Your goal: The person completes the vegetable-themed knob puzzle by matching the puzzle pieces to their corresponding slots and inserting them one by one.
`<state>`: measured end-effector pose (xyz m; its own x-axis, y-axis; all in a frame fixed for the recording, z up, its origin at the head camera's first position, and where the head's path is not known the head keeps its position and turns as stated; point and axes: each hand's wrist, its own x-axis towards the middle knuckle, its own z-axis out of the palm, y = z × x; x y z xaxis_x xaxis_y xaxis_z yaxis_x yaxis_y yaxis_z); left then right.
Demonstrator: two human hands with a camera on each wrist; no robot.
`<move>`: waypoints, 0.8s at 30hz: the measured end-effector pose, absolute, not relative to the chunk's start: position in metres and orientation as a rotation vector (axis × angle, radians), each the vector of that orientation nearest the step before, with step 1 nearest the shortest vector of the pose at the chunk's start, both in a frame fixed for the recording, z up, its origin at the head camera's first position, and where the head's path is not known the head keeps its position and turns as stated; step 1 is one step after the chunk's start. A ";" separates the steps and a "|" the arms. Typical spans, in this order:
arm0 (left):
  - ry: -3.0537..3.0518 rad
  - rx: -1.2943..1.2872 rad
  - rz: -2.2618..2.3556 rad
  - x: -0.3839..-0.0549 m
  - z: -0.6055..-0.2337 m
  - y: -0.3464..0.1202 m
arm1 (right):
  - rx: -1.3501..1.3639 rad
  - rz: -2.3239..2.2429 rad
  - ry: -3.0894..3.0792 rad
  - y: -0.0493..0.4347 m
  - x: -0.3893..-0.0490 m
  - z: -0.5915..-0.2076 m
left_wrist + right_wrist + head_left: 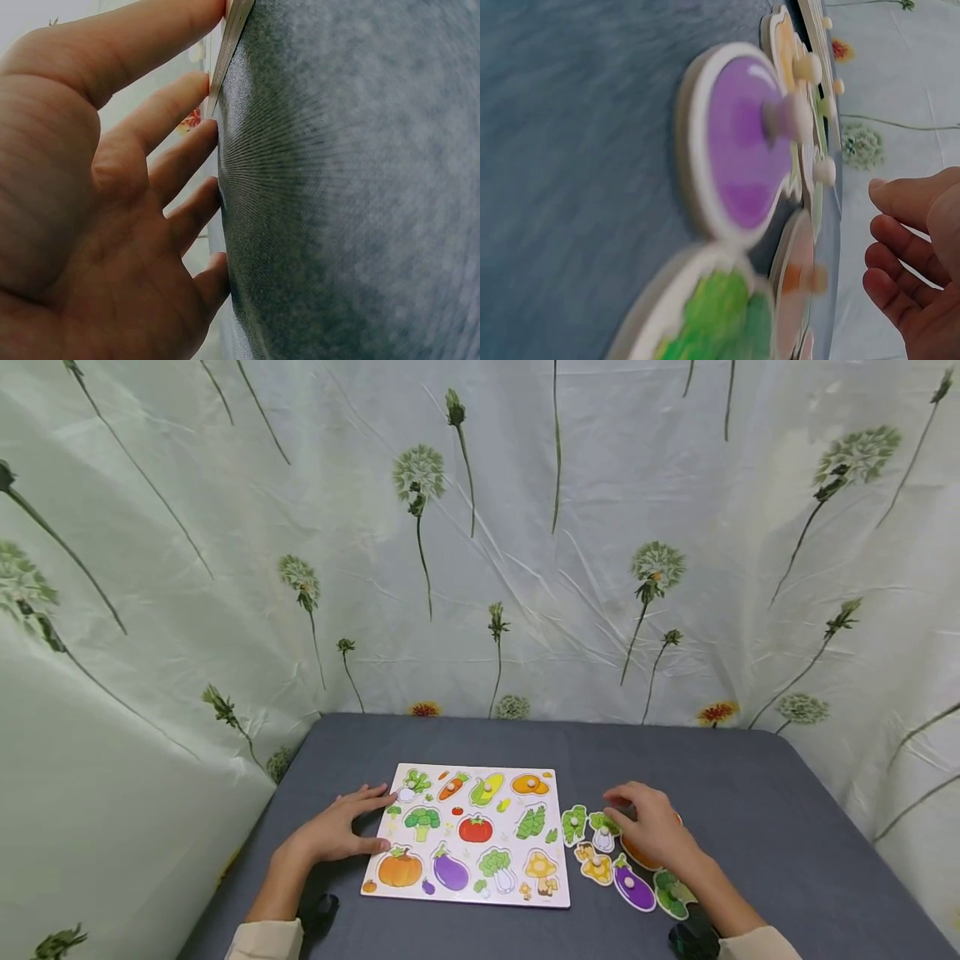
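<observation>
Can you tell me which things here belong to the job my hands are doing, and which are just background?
Part of the job:
puzzle board, touched by the left hand
eggplant piece
mushroom piece
cabbage piece
green piece
broccoli piece
orange piece, partly hidden by the right hand

Just background:
grey table
flowered curtain

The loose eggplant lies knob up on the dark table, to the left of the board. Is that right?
Not quite: the head view shows the loose eggplant to the right of the board. It does lie knob up on the dark table.
</observation>
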<state>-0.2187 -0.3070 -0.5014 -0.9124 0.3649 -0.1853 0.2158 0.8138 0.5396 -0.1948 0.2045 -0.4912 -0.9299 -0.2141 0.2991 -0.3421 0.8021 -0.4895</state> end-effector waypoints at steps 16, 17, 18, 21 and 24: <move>2.720 0.448 0.763 -0.219 -0.502 -0.307 | 0.378 0.769 -2.815 0.249 -0.152 -0.486; 2.720 0.447 0.764 -0.219 -0.502 -0.307 | 0.375 0.766 -2.820 0.252 -0.150 -0.486; 2.719 0.448 0.764 -0.219 -0.502 -0.307 | 0.372 0.766 -2.825 0.255 -0.149 -0.487; 2.718 0.454 0.763 -0.219 -0.501 -0.307 | 0.370 0.749 -2.840 0.262 -0.144 -0.490; 2.717 0.460 0.754 -0.219 -0.500 -0.307 | 0.393 0.768 -2.842 0.268 -0.138 -0.495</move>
<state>-0.2186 -0.3070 -0.5004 -0.9089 0.3744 -0.1835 0.2263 0.8126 0.5371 -0.1375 0.2681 -0.4951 -0.9507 -0.2071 0.2310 -0.2953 0.8327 -0.4685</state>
